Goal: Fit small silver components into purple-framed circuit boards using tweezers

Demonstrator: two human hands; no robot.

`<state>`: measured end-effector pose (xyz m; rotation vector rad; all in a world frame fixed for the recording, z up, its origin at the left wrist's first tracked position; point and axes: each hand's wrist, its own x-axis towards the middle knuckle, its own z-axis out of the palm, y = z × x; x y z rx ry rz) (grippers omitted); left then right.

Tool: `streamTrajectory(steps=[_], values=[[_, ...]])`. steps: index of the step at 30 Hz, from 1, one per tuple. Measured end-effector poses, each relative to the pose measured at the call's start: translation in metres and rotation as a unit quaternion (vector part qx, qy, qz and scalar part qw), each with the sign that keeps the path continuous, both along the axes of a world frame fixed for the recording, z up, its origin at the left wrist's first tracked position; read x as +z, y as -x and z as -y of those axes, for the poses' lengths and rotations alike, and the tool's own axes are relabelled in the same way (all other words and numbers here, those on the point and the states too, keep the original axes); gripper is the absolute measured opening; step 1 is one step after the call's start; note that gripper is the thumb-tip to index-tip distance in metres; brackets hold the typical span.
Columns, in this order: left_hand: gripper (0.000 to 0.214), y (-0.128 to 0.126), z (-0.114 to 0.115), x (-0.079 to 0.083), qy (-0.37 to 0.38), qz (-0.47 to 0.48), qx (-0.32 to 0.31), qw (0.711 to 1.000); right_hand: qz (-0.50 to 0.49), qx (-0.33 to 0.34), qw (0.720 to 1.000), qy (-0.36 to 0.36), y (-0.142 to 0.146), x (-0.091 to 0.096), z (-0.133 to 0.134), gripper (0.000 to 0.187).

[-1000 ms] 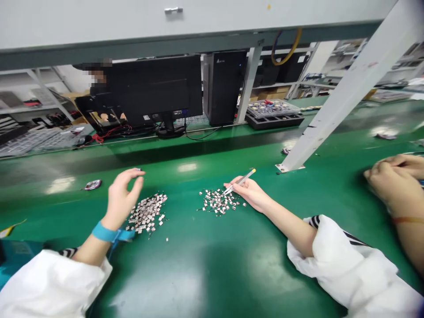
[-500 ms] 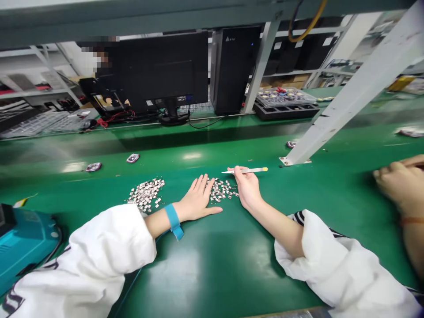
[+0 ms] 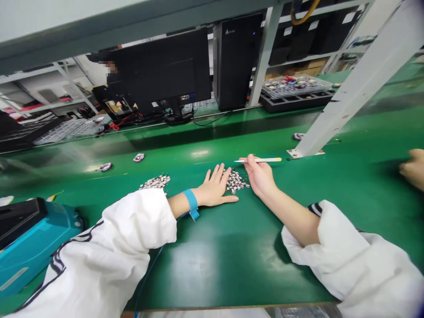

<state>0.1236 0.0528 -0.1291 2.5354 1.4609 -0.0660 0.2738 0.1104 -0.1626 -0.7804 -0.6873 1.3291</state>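
Observation:
My left hand lies nearly flat on the green mat with its fingers spread, its fingertips at the left side of a small pile of little metallic parts. A blue strap circles that wrist. To the right of the same pile, my right hand is closed around slim tweezers, whose pointed tip faces left above the pile. A second pile of similar parts sits left of my left hand, partly hidden by my white sleeve.
A teal and black device stands at the left. A white post is fixed to the bench at right. Small boards lie farther back, before a monitor and a computer tower. Another person's hand shows at the right edge.
The view has tilted and shifted. My left hand has moved rightward against the parts beside it, hiding some. My right hand still holds the tweezers. The other person's hand has withdrawn toward the right edge.

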Motion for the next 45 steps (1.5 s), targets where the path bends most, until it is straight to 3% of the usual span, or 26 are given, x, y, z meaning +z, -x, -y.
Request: streamTrajectory(steps=[3,5,7,10,13,16,20,23,33,39,45], values=[[0.082,0.036,0.025,0.031,0.005,-0.05,-0.136,0.989,-0.019,-0.013,0.999,0.023,-0.011,0.004,-0.002,0.018],[0.067,0.064,0.052,0.043,-0.006,-0.085,-0.17,0.982,-0.034,-0.02,0.998,0.04,-0.018,0.006,-0.003,0.013],[0.057,0.089,0.076,0.04,-0.014,-0.12,-0.175,0.977,-0.044,-0.024,0.997,0.055,-0.021,0.007,-0.003,0.014],[0.051,0.118,0.093,0.019,-0.063,-0.159,-0.127,0.977,-0.046,-0.021,0.997,0.061,-0.019,0.008,-0.001,0.017],[0.048,0.136,0.082,0.001,-0.133,-0.17,-0.049,0.975,-0.031,-0.014,0.998,0.056,-0.015,0.009,0.001,0.017],[0.059,0.149,0.062,-0.005,-0.168,-0.156,0.024,0.973,-0.015,-0.009,0.998,0.052,-0.015,0.01,0.003,0.017],[0.074,0.166,0.046,-0.007,-0.115,-0.117,0.098,0.982,0.0,-0.001,0.999,0.052,-0.017,0.011,0.003,0.019],[0.064,0.174,0.045,-0.01,-0.067,-0.088,0.096,0.989,0.006,0.006,0.998,0.058,-0.019,0.01,0.001,0.021],[0.041,0.181,0.049,-0.006,-0.04,-0.014,0.033,0.999,0.025,0.005,0.996,0.088,-0.019,0.01,0.001,0.028],[0.036,0.185,0.051,-0.01,-0.057,0.012,0.019,0.998,0.036,0.004,0.994,0.107,-0.019,0.012,0.001,0.029],[0.038,0.182,0.051,-0.01,-0.12,0.011,0.014,0.993,0.038,0.018,0.994,0.105,-0.02,0.011,0.001,0.025]])
